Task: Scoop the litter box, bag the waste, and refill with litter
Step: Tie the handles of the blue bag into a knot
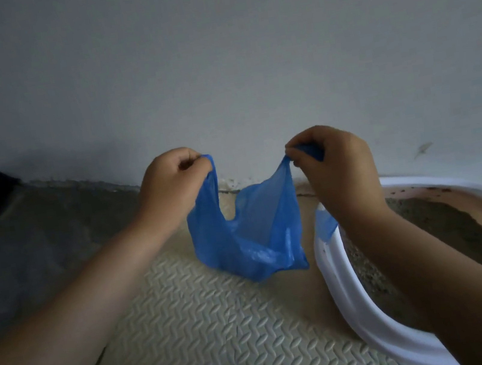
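- Pinching one handle each, left hand point(170, 181) and right hand point(332, 158) hold the blue bag point(251, 237) spread, fingers curled tight.
- Bag hangs just left of the litter box point(340, 280), above the textured mat point(209, 329).

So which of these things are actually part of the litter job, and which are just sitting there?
Part of the job:
- blue bag, held up by the left hand and right hand, one handle each
- white litter box
- litter inside it

Just there:
- patterned foam mat under the box
- dark floor
- wall
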Motion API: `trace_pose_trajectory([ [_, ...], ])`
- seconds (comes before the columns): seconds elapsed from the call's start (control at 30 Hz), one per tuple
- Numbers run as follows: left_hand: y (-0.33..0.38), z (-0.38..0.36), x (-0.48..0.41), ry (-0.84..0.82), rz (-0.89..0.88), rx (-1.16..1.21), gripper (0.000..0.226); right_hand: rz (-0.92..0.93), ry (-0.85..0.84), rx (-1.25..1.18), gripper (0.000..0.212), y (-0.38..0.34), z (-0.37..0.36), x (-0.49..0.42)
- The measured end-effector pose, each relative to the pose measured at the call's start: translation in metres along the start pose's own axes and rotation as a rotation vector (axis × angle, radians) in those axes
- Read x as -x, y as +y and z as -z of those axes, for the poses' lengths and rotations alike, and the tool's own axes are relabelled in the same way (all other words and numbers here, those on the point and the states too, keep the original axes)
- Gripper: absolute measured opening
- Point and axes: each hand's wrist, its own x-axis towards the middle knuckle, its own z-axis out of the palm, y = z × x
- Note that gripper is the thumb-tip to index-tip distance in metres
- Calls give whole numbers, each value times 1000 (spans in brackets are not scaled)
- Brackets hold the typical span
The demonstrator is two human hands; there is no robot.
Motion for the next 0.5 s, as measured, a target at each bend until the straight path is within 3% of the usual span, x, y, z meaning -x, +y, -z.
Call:
trace_pose_trajectory([
  [0.3,-1,-13,-3,15,21,214,21,-59,44,-24,8,4,5,-13],
  [0.5,-10,-23,0,-184,-30,345,11,-45,-14,13,10,13,4,-14],
])
